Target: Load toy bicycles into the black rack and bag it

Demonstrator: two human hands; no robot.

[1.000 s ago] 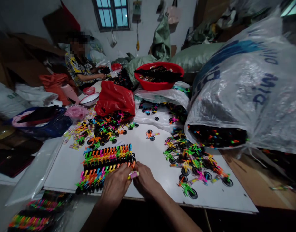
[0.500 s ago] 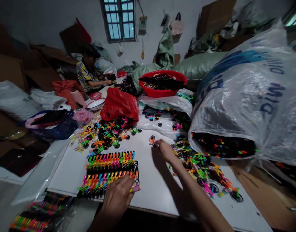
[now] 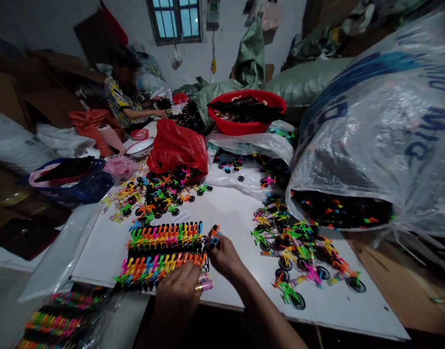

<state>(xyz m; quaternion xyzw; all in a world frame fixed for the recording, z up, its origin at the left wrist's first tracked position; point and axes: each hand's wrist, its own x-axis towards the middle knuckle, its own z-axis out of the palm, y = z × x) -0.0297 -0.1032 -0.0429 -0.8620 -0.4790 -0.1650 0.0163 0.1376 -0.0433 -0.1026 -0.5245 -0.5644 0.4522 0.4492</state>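
Note:
Two rows of small colourful toy bicycles (image 3: 160, 264) stand packed side by side in a black rack (image 3: 207, 264) at the table's front edge. My left hand (image 3: 179, 288) is closed over the right end of the front row, its fingertips hidden among the bicycles. A pink and yellow printed tube (image 3: 205, 282) sticks out by its fingers. My right hand (image 3: 224, 254) pinches an orange and blue toy bicycle (image 3: 214, 234) at the rack's right end, beside the back row. My fingers cover part of that bicycle.
Loose toy bicycles (image 3: 291, 242) lie in a heap on the right, another heap (image 3: 164, 194) by a red bag (image 3: 177, 148). A large clear sack (image 3: 371, 131) bulges over the right side. A red basin (image 3: 244, 127) stands behind. Another person (image 3: 124, 99) sits at the back left.
My right hand has moved left and nearer, bringing a toy bicycle from the table's middle to the rack's right end. My left hand stays at the front row. The view has tilted slightly down.

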